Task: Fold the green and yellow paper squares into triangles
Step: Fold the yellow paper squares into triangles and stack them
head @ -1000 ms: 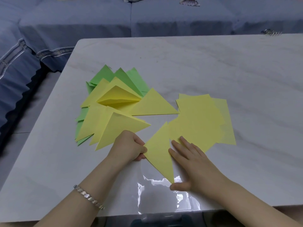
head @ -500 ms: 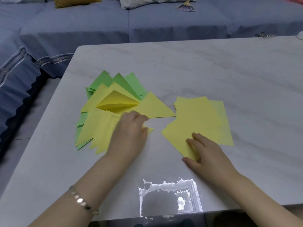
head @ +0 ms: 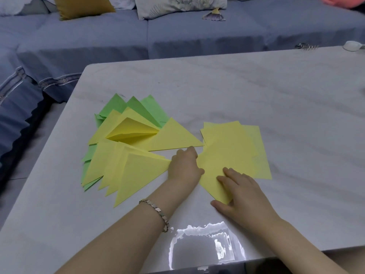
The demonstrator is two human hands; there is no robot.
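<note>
Flagging double-pick risk: right hand (head: 244, 194) lies flat and released on the top yellow square (head: 223, 161) of the worktop (head: 256, 91) stack (head: 254, 139) beside the folded triangles (head: 138, 171), left hand (head: 184, 167) is curled at its corner with grip unclear, so lower sheets may drag and skew the fold.

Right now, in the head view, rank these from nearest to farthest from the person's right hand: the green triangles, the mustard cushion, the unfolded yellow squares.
1. The unfolded yellow squares: directly under the right hand, whose fingers press on them.
2. The green triangles: farther across the table, to the left.
3. The mustard cushion: on the sofa beyond the table.
</note>
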